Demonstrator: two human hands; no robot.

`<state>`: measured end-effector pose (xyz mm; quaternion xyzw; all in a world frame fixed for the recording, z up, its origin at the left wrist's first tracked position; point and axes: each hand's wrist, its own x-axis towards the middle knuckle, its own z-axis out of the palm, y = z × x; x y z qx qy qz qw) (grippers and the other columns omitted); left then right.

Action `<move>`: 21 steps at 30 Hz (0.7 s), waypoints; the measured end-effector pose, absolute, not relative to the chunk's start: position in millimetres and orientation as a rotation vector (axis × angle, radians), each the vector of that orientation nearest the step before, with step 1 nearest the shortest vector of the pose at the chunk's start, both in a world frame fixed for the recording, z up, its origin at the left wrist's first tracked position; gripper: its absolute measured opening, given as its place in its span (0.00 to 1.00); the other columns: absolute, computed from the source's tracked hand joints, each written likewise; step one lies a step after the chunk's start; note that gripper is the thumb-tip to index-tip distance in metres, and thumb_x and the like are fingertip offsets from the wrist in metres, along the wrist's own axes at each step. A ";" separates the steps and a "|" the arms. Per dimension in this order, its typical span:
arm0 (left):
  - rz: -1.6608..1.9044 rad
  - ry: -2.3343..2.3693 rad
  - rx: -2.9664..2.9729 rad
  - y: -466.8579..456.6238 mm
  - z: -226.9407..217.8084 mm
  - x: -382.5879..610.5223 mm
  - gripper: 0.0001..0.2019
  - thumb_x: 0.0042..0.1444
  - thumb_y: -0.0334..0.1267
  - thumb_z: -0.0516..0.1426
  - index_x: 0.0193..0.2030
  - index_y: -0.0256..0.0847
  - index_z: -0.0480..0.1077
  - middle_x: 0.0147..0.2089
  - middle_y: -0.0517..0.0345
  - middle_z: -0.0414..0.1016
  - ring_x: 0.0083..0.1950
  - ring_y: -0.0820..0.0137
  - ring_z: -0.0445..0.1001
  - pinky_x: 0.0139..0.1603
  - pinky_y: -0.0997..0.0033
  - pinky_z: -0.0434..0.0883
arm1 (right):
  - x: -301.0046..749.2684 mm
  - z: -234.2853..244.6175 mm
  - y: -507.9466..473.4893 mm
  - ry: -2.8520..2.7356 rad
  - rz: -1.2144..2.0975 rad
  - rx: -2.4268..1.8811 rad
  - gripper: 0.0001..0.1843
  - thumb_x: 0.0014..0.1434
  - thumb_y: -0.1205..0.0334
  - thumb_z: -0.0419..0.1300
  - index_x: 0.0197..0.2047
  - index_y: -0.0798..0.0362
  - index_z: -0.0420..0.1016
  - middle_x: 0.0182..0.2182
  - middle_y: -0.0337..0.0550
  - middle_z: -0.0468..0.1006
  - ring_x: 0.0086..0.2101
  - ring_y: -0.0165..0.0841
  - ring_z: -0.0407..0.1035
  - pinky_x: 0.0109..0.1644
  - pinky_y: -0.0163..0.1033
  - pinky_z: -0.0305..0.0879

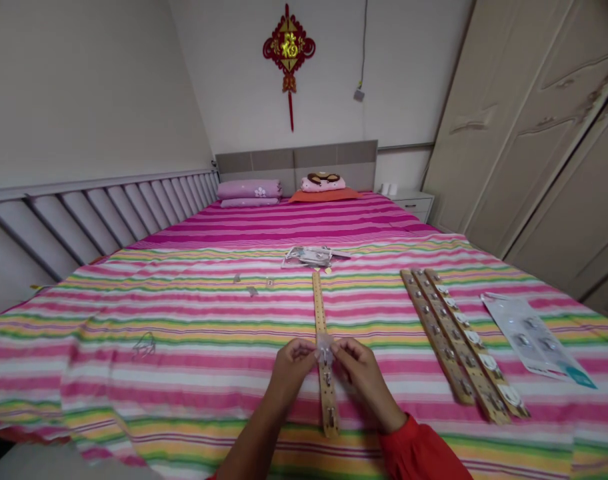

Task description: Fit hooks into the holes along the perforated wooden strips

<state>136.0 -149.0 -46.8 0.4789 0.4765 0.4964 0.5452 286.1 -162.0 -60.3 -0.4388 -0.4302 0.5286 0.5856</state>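
A narrow wooden strip [319, 310] with rows of small holes lies lengthwise on the striped bedspread. Small metal hooks [327, 379] sit along its near half. Over the strip's middle is a small translucent whitish piece [325, 348], its exact kind unclear. My left hand [295, 363] pinches its left edge between thumb and fingers. From the other side, my right hand [359, 367] grips the right edge with thumb and forefinger. Both hands are closed, and the piece partly covers the strip.
On the right lie several wooden strips [441, 333] with metal fittings, some with white discs, beside a clear package [534, 340]. Plastic packets [314, 256] lie beyond the strip. Small grey scraps [253, 291] and a clear crumpled piece [145, 344] are to the left.
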 end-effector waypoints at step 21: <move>1.128 1.383 1.202 -53.9 -95.1 154.8 0.06 0.38 0.39 0.60 0.21 0.39 0.69 0.20 0.61 0.72 0.26 0.70 0.71 0.30 0.72 0.66 | 295.8 -106.6 -58.1 -1.123 0.992 -1.204 0.20 0.41 0.46 0.64 0.16 0.51 0.64 0.15 0.32 0.61 0.20 0.27 0.54 0.23 0.34 0.51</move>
